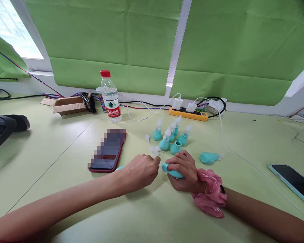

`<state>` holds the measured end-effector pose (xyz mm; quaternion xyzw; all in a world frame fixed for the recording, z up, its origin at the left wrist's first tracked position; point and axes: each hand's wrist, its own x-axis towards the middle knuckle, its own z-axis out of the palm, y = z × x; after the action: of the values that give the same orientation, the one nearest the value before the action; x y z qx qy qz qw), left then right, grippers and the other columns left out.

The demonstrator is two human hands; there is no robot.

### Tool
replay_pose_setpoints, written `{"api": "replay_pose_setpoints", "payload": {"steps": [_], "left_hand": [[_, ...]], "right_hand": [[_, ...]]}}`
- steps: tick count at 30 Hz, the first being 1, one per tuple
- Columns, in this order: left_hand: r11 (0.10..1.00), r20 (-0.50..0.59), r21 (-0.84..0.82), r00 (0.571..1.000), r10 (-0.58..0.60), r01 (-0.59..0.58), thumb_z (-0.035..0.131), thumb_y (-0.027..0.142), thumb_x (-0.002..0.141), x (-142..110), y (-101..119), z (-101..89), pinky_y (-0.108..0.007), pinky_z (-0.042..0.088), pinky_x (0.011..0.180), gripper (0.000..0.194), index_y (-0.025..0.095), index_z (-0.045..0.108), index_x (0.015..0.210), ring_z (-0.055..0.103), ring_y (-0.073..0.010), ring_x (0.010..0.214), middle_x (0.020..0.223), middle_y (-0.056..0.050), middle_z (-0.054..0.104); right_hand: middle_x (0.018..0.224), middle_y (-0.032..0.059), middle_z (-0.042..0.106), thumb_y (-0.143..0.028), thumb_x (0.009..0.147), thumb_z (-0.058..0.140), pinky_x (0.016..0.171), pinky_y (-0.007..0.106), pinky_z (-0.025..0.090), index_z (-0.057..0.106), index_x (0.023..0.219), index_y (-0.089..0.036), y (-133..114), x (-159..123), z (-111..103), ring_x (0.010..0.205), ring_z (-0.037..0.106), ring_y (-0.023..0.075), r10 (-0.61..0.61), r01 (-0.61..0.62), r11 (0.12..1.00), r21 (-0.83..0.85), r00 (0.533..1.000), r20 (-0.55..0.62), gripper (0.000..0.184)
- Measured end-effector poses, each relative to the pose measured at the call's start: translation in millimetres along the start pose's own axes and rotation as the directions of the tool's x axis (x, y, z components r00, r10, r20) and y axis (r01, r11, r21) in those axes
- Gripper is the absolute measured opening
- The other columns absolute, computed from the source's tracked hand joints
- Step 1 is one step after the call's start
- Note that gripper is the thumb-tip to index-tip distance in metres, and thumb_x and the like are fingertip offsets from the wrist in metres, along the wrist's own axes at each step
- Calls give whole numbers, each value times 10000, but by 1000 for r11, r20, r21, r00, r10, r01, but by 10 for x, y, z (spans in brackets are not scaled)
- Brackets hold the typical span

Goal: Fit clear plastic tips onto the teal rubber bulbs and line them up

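My right hand [184, 170] is wrapped round a teal rubber bulb [172, 172] that rests on the pale green table [53, 158]. My left hand [140, 171] pinches a small clear nozzle tip [154, 151] right at the bulb's mouth. A pink scrunchie [210, 194] sits on my right wrist. Just beyond my hands stands a cluster of several teal bulbs with clear tips [170, 136]. One open teal bulb without a tip [176, 147] stands among them. Another bulb [209, 157] lies on its side to the right. A loose clear tip [147, 137] lies to the left.
A red-cased phone [108, 151] lies left of my hands, another phone [294, 184] at the right edge. Farther back are a water bottle [110, 98], a cardboard box [69, 105], an orange power strip [188, 113] with chargers and cables, and a dark object [7, 125] at left.
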<state>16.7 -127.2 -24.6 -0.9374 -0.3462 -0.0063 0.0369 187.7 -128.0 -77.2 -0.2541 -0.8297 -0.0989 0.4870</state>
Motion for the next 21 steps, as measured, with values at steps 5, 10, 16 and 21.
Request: {"api": "replay_pose_setpoints", "payload": {"steps": [5,10,16,21], "left_hand": [[999,11,8,999,-39,39,354,134,793,29,-4,-18,-249,379,414,176,94,525,796,556,-190,468,520,-58,560],[998,33,18,997,-68,67,326,150,814,45,-10,-48,-275,408,435,216,81,512,901,573,-215,496,555,-72,582],[999,-8,-50,1000,-21,21,366,209,835,22,-69,-34,-267,396,451,254,133,508,1032,583,-216,534,586,-63,595],[997,-6,-73,1000,5,-5,409,164,821,28,-89,-25,-225,333,429,187,136,593,840,553,-170,508,589,-62,585]], "right_hand": [[653,-7,583,-28,548,492,553,291,300,440,693,-202,10,6,6,555,475,135,118,-119,992,44,992,43,232],[648,-4,551,-50,534,457,583,308,334,433,725,-210,31,21,6,590,512,156,233,-242,963,120,969,80,250],[674,3,559,-40,538,461,601,319,339,437,729,-208,16,27,4,605,522,161,246,-249,963,98,968,48,255],[654,-3,556,-33,531,461,593,316,326,436,719,-204,14,20,5,595,521,161,259,-264,960,90,964,61,254]]}}
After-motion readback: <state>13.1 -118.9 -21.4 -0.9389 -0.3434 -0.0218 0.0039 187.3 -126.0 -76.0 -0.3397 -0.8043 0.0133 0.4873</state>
